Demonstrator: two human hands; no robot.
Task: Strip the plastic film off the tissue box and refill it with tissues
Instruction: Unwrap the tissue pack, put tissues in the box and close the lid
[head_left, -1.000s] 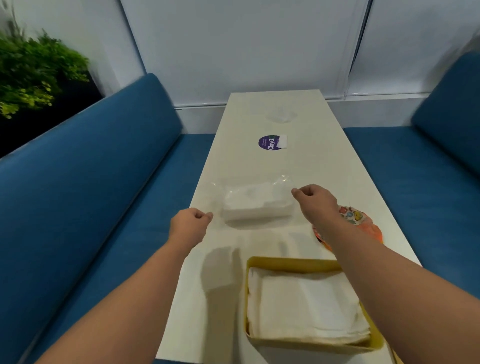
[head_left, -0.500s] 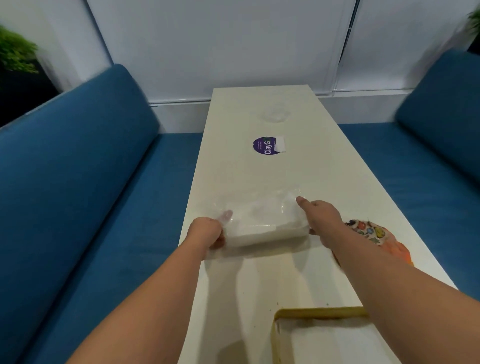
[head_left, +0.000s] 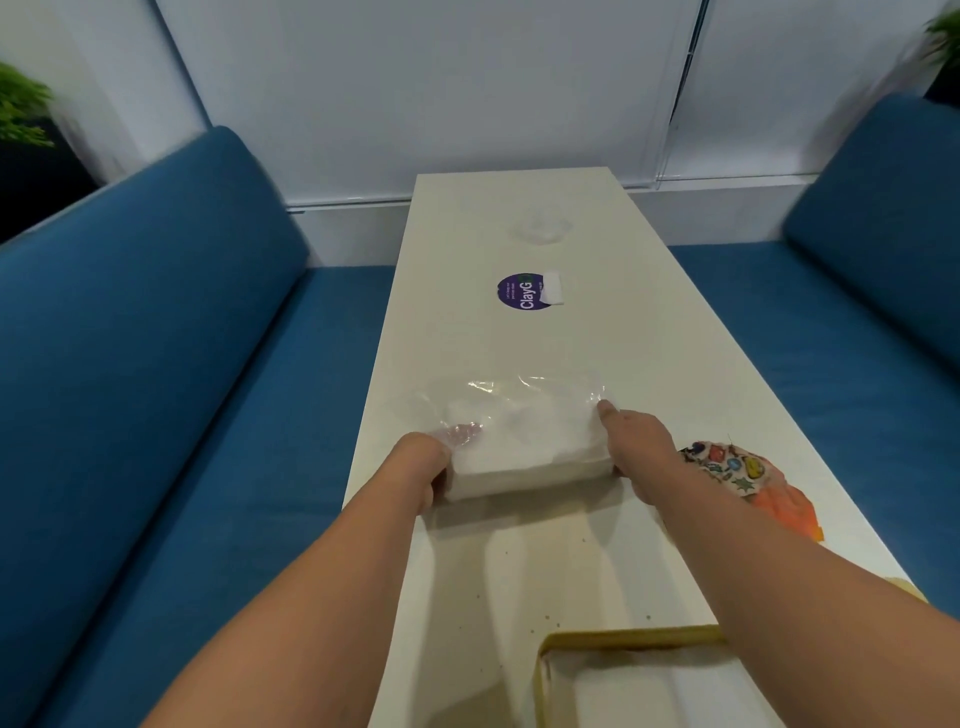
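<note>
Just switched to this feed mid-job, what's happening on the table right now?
A person has a film-wrapped tissue pack between both hands on the white table. The left hand grips its left end, with fingers under the loose plastic film; the right hand holds the right end. The film is still on. The yellow tissue box waits near the camera, and a colourful cloth lies to the right.
</note>
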